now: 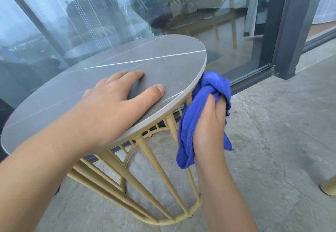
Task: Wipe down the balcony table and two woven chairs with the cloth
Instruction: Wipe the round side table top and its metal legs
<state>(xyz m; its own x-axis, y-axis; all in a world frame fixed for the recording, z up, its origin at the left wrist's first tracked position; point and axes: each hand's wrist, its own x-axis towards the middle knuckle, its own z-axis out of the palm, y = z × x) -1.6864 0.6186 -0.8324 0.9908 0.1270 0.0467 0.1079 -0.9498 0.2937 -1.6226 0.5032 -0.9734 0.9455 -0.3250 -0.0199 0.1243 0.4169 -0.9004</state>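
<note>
Left hand [116,102] spread flat on the tabletop [127,64], right hand [209,122] gripping the bunched cloth [203,108] against its right edge; wiping the rim, the underside probably next.

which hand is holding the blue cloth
The right hand grips the cloth beside the table edge; the left hand lies flat on the tabletop, holding nothing.

Matt grey stone-look table [127,62] top on glossy yellow rods; soft, ribbed blue cloth [189,122].

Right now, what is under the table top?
Under the table top: a yellow frame on the floor. The left hand and top hide the rest.
</note>
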